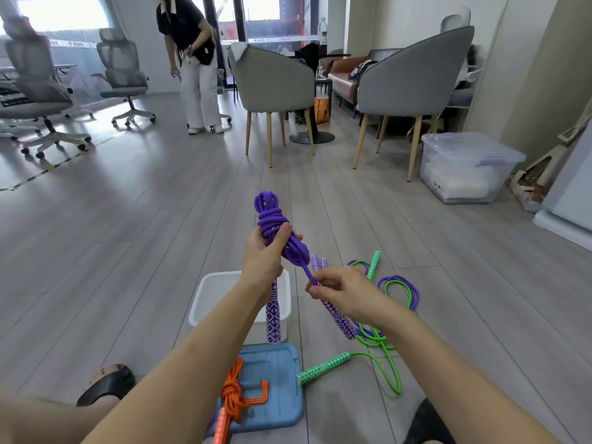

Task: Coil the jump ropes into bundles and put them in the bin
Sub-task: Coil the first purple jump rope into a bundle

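Above the bin: the purple rope (pixel 272 219) is held up in the air as a wrapped bundle, loops sticking out at the top, over the white bin (pixel 205 302) on the floor.
Left hand: the left hand (pixel 264 256) is closed around the middle of the bundle; one purple handle (pixel 273 315) hangs below it.
Right hand: the right hand (pixel 339 291) pinches the rope's free end where it meets the second handle (pixel 341 320).
Handling: probably light, soft and braided, so it bends easily and may spring loose unless the wraps stay squeezed; the hard handles swing.
Best hold: likely around the wrapped waist, not the loops.
Still loose: the green rope (pixel 381 363) and another purple one (pixel 407 286) lie on the floor to the right.
Bundled: the orange rope (pixel 234 395) rests on the blue lid (pixel 275 389).
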`<control>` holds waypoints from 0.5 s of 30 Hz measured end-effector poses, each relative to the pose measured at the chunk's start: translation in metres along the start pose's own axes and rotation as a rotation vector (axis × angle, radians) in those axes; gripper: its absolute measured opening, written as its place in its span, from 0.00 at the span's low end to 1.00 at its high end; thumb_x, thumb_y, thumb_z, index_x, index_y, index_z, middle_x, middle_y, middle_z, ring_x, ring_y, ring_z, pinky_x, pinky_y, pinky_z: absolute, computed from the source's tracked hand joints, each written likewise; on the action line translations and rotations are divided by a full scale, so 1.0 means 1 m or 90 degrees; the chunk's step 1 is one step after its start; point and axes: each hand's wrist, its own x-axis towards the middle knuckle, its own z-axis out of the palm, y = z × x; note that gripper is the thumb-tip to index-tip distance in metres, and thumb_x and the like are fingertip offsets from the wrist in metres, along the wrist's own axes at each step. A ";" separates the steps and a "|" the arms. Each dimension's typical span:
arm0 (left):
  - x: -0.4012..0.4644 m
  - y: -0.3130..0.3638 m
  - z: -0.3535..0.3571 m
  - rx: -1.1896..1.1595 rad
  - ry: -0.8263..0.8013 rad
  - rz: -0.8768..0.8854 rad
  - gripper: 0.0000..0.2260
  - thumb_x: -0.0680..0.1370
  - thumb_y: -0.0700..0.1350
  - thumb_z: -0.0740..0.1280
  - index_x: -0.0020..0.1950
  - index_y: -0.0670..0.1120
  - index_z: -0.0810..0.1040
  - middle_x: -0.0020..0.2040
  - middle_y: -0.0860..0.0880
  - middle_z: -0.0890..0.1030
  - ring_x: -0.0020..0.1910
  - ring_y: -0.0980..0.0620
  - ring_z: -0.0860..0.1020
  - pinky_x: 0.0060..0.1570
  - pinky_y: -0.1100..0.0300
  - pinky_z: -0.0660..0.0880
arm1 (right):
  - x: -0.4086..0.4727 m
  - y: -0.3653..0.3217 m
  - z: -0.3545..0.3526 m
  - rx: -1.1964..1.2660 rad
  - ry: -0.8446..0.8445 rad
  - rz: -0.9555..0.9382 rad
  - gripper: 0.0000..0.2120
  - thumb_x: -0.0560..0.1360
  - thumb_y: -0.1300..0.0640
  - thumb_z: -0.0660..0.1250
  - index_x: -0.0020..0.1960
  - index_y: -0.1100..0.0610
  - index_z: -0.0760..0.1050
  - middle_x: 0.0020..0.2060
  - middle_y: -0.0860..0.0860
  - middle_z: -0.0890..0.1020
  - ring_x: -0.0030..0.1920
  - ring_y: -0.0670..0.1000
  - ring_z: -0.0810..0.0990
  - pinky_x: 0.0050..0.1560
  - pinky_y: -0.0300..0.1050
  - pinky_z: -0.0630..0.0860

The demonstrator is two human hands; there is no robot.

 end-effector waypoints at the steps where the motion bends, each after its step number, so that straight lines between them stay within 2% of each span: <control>1: 0.001 0.000 -0.001 0.041 -0.035 0.001 0.12 0.82 0.50 0.67 0.59 0.43 0.76 0.48 0.46 0.87 0.33 0.55 0.78 0.28 0.60 0.65 | -0.001 0.001 -0.003 0.012 -0.008 0.018 0.03 0.77 0.53 0.73 0.50 0.49 0.84 0.45 0.48 0.88 0.51 0.50 0.87 0.61 0.56 0.81; 4: 0.000 0.000 -0.002 0.095 -0.108 0.001 0.12 0.82 0.51 0.68 0.59 0.44 0.77 0.50 0.47 0.87 0.39 0.49 0.76 0.30 0.58 0.65 | -0.004 0.000 -0.016 0.069 -0.012 0.047 0.06 0.77 0.56 0.75 0.52 0.48 0.84 0.45 0.46 0.88 0.50 0.44 0.86 0.56 0.44 0.81; 6: -0.003 -0.002 -0.001 0.080 -0.137 -0.013 0.13 0.81 0.52 0.69 0.59 0.44 0.77 0.51 0.45 0.86 0.42 0.46 0.73 0.30 0.58 0.63 | -0.002 -0.005 -0.028 0.099 0.057 0.041 0.09 0.78 0.53 0.74 0.58 0.49 0.83 0.48 0.45 0.87 0.50 0.43 0.85 0.51 0.37 0.77; 8: -0.009 -0.004 0.003 0.083 -0.192 -0.031 0.13 0.81 0.51 0.70 0.59 0.44 0.77 0.52 0.42 0.86 0.43 0.46 0.72 0.32 0.58 0.63 | 0.003 -0.012 -0.039 0.136 0.160 0.017 0.08 0.80 0.53 0.71 0.59 0.48 0.82 0.50 0.45 0.86 0.49 0.45 0.83 0.48 0.35 0.75; 10: -0.016 -0.006 0.009 0.099 -0.257 -0.053 0.09 0.81 0.48 0.69 0.59 0.45 0.77 0.50 0.47 0.87 0.41 0.52 0.75 0.33 0.59 0.64 | 0.006 -0.018 -0.045 0.200 0.201 -0.031 0.10 0.82 0.55 0.69 0.62 0.45 0.78 0.57 0.46 0.85 0.55 0.46 0.83 0.54 0.36 0.75; 12: -0.023 -0.008 0.013 0.107 -0.314 -0.072 0.08 0.81 0.45 0.69 0.59 0.46 0.77 0.45 0.53 0.86 0.36 0.58 0.76 0.34 0.59 0.63 | 0.003 -0.024 -0.050 0.262 0.193 -0.074 0.17 0.83 0.57 0.67 0.70 0.46 0.73 0.64 0.47 0.81 0.59 0.42 0.81 0.56 0.35 0.76; 13: -0.026 -0.008 0.015 0.114 -0.342 -0.076 0.09 0.81 0.45 0.70 0.60 0.47 0.77 0.43 0.54 0.85 0.35 0.59 0.75 0.35 0.57 0.62 | 0.000 -0.029 -0.052 0.282 0.175 -0.086 0.19 0.83 0.58 0.65 0.73 0.48 0.71 0.66 0.47 0.80 0.58 0.39 0.81 0.53 0.32 0.75; 15: -0.030 -0.009 0.017 0.137 -0.394 -0.073 0.13 0.80 0.47 0.71 0.63 0.48 0.76 0.44 0.50 0.82 0.35 0.57 0.72 0.35 0.57 0.61 | -0.004 -0.035 -0.056 0.293 0.129 -0.093 0.21 0.84 0.59 0.64 0.75 0.52 0.69 0.64 0.50 0.82 0.53 0.38 0.81 0.51 0.30 0.75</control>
